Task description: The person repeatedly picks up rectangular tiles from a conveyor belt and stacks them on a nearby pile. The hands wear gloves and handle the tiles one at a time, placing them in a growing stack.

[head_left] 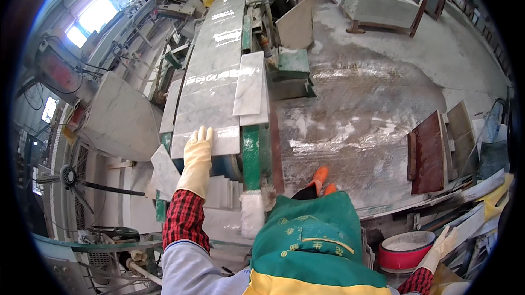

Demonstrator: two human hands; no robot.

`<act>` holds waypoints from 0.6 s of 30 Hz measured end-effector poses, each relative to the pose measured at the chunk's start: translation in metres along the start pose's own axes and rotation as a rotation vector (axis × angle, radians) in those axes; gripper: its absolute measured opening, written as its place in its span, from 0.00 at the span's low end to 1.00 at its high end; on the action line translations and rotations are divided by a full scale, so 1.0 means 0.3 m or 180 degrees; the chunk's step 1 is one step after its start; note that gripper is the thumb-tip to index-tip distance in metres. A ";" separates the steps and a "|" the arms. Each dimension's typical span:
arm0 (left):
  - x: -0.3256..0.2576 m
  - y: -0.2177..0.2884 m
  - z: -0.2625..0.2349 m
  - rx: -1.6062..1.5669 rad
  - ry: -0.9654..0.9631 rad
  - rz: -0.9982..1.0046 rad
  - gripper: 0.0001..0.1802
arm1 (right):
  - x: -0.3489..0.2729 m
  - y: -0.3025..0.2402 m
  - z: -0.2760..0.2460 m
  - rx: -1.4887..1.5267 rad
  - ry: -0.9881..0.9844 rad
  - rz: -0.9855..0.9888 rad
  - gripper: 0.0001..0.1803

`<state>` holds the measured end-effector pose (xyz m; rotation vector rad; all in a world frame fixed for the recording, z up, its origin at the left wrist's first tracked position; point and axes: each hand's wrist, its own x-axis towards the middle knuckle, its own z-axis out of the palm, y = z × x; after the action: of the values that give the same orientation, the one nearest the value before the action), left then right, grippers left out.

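1. Resting my left hand point(198, 152) palm down on the slab point(223, 140), I have the cream glove over its left part, fingers pointing away from me.
2. My left grip is released: the fingers lie straight and enclose nothing.
3. The slab, white with grey veining, lies crosswise at the near end of the line, next to a longer, glossy slab point(208, 98). Beneath its near edge I make out a dark blue roller point(231, 165).
4. Just right of the slab stands a green beam point(251, 155); beyond it, two overlapping tiles point(249, 84) lie along the line's right edge.
5. Left of my wrist, a loose tile point(165, 171) sits at a slant. Below the roller I see a row of thin tiles point(221, 192).
6. My right hand point(442, 248), also gloved, is far off at lower right, its grip released, with fingers extended. It is beside a red tub point(405, 251) and near a pale strip point(469, 225); I cannot tell whether it touches the strip.
7. Between my hands I see the green apron point(311, 229) and orange boots point(321, 174) on wet floor point(355, 114).
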<state>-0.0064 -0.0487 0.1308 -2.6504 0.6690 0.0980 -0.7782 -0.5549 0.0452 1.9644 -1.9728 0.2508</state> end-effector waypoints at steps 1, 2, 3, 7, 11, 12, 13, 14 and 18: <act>0.000 0.009 0.011 -0.0108 -0.0038 -0.0015 0.59 | -0.002 0.006 0.011 0.0021 0.0035 -0.0035 0.31; 0.012 0.026 0.007 -0.0232 -0.0030 -0.0017 0.59 | 0.007 0.042 0.038 0.0099 0.0116 -0.0091 0.32; 0.026 0.042 0.003 -0.0362 -0.0016 -0.0039 0.60 | 0.015 0.060 0.042 0.0202 -0.0112 0.0020 0.33; 0.075 0.030 0.053 -0.0809 -0.0145 -0.0215 0.60 | 0.026 0.076 -0.040 0.0261 -0.0665 0.0633 0.36; 0.053 0.026 -0.003 -0.1156 -0.0287 -0.0256 0.59 | -0.034 -0.010 -0.120 0.0555 0.0765 -0.0288 0.20; 0.064 0.027 0.018 -0.1204 -0.0237 -0.0260 0.59 | -0.040 0.008 -0.098 0.0088 0.0917 -0.0495 0.21; 0.081 0.031 0.042 -0.1258 -0.0181 -0.0242 0.59 | -0.048 0.070 -0.040 -0.0396 0.1070 -0.0676 0.22; 0.092 0.034 0.065 -0.1266 -0.0083 -0.0254 0.58 | -0.055 0.098 0.004 -0.0872 0.1198 -0.0850 0.24; 0.006 0.067 -0.002 -0.1071 0.0319 -0.0507 0.47 | -0.081 -0.080 -0.201 -0.0067 0.0043 0.0412 0.30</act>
<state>-0.0143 -0.0660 0.1237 -3.0392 0.5059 0.0348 -0.7476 -0.5112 0.0894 1.8200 -2.0880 0.2735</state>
